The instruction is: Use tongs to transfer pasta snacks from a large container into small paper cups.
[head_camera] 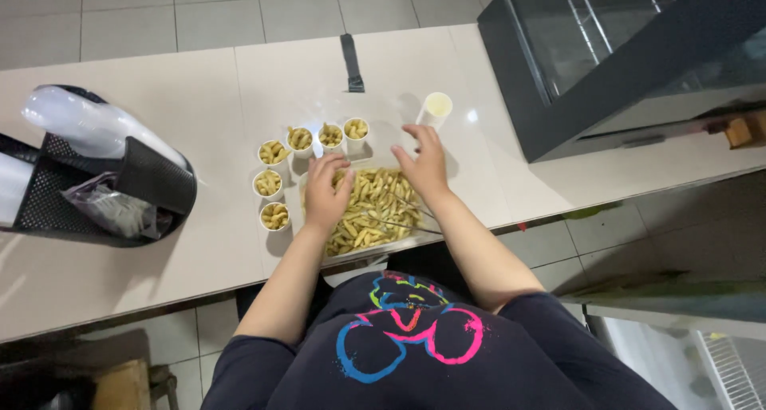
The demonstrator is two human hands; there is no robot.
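A shallow tray [396,236] heaped with pale yellow finger-shaped snacks [375,214] lies at the near edge of a white table. My left hand [325,193] rests on the pile at its left side, fingers curled down into the snacks; whether it holds any I cannot tell. My right hand [423,161] hovers at the pile's far right corner, fingers spread, close to an empty white cup [436,108]. Several small white cups filled with snacks [273,152] curve around the tray's left and far sides.
A black mesh basket [155,177] with stacked plastic cups [88,121] and clear bags sits at the left. A dark flat tool [351,61] lies at the far middle of the table [191,107]. A glass-fronted display case [622,59] stands at the right.
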